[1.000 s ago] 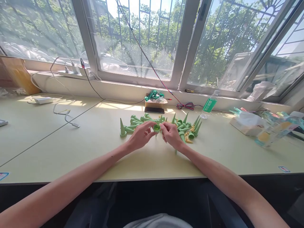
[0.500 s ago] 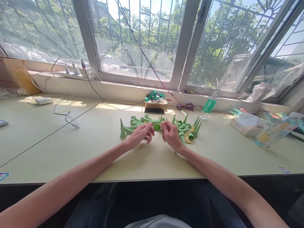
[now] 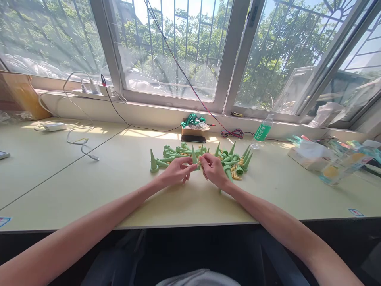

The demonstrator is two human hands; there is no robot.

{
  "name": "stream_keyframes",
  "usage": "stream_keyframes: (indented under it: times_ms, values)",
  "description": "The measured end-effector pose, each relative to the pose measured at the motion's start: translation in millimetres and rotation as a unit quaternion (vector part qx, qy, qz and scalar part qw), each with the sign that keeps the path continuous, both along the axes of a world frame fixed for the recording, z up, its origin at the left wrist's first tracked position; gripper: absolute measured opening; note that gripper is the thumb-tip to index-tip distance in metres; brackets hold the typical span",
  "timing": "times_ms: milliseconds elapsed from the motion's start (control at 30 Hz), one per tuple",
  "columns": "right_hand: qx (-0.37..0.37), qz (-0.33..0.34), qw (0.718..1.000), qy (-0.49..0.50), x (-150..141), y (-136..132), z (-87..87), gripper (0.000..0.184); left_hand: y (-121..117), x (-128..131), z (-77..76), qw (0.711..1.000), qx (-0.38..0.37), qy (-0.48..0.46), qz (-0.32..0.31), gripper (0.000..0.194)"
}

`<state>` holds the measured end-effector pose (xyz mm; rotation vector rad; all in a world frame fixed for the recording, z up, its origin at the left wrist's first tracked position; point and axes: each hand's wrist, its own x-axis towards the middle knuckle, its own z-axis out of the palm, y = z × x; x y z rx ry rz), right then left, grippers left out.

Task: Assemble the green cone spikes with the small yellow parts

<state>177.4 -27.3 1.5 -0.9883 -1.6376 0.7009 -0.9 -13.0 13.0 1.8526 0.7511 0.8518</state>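
Observation:
My left hand [image 3: 177, 171] is closed around the lower part of a green plastic spike [image 3: 194, 154], which points upward between the hands. My right hand [image 3: 212, 169] meets it from the other side, thumb and fingers pinched close to the spike's base. Something small and pale yellow seems to be in that pinch, mostly hidden by the fingers. Behind and beside both hands lie several more green spikes [image 3: 231, 149], some standing on their caps, others on their sides. Small yellow pieces [image 3: 237, 177] are scattered among those at the right.
A small cardboard box [image 3: 195, 130] with green material stands at the back, a black phone [image 3: 193, 139] before it. Further right are a water bottle [image 3: 262, 133], a tissue box [image 3: 309, 157] and plastic packaging [image 3: 347, 163]. A white cable [image 3: 85, 147] lies at left.
The spike between my hands has turned from showing its round open end to pointing upward. My left hand has moved right and closed on it; my right hand shifted slightly left.

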Motion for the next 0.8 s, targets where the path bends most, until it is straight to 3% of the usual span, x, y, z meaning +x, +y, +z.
stream_keyframes:
  times_ms: [233, 400, 500, 633, 800]
  values:
    - [-0.035, 0.011, 0.999, 0.021, -0.1, 0.9, -0.7, 0.034, 4.9, 1.2, -8.8, 0.971, 0.214, 0.043, 0.102, 0.028]
    - [-0.042, 0.025, 0.998, 0.043, -1.3, 1.7, -2.4, 0.035, 6.9, 2.0, -10.3, 0.958, 0.255, 0.047, 0.12, 0.022]
    - [-0.033, 0.011, 0.997, 0.064, -2.2, 3.1, -3.2, 0.037, 6.5, 3.7, -9.0, 0.971, 0.198, 0.031, 0.13, 0.029]
    - [-0.007, -0.014, 0.996, 0.083, -1.9, 3.5, -2.5, 0.038, 6.8, 5.5, -5.2, 0.992, 0.042, -0.018, 0.119, 0.04]
    - [0.014, -0.006, 0.998, 0.055, -1.8, 0.2, -0.5, 0.036, 5.6, 5.3, 0.5, 0.989, -0.138, -0.037, 0.035, 0.061]
